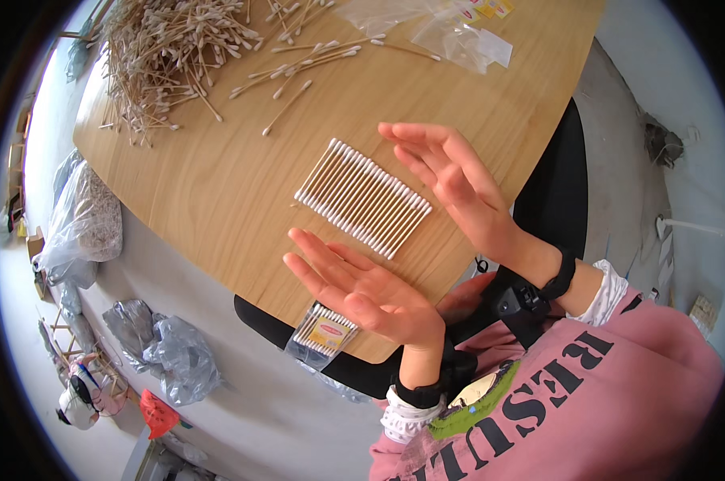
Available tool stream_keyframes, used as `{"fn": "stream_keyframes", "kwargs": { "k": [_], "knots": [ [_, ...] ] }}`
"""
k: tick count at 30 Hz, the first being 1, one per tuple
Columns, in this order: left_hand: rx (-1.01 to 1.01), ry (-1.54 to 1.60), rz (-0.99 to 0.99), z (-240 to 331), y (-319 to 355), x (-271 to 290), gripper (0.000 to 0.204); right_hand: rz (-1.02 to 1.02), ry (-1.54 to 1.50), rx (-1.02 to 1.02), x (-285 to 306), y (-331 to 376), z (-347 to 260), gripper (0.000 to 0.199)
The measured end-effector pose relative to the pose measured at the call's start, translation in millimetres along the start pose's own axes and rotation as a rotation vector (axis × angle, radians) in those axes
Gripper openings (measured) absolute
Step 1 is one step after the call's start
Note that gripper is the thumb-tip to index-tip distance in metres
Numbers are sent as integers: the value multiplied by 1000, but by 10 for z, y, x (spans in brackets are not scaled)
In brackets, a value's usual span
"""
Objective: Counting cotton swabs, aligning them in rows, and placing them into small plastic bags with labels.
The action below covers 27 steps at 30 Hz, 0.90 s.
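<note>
A flat, even row of cotton swabs lies side by side on the wooden table, white tips lined up along both long edges. My left hand is held just nearer to me than the row, fingers extended and nothing in the palm. On the far right of the row, my right hand is raised with its fingers stretched out, holding nothing. Both palms face the row from opposite sides. Partly under my left hand, a clear packet of cotton swabs with a yellow label sits at the table's edge.
A large heap of loose cotton swabs covers the table's far left, with several strays beside it. Clear plastic bags lie at the far edge. A full plastic bag and a grey bag are on the floor at left.
</note>
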<state>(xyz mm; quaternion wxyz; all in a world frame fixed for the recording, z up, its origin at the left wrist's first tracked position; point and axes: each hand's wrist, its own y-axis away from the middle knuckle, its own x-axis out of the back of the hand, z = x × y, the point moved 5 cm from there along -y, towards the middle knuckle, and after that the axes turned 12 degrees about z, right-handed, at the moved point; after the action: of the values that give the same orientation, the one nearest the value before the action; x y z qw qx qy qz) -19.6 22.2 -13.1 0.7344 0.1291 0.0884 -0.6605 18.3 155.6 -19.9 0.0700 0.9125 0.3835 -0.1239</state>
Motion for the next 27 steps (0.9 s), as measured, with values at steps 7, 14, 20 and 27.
{"fn": "stream_keyframes", "kwargs": {
  "k": [7, 14, 20, 27],
  "knots": [
    [-296, -589, -235, 154, -54, -5, 85, 12, 198, 173, 176, -226, -145, 34],
    [-590, -1490, -807, -99, 124, -154, 114, -276, 614, 350, 314, -213, -174, 28],
    [-624, -1404, -775, -118, 133, -164, 113, -330, 651, 505, 264, -190, -165, 24],
    [-644, -1414, -769, -124, 127, -156, 111, -378, 702, 571, 235, -188, -177, 22]
  ]
}}
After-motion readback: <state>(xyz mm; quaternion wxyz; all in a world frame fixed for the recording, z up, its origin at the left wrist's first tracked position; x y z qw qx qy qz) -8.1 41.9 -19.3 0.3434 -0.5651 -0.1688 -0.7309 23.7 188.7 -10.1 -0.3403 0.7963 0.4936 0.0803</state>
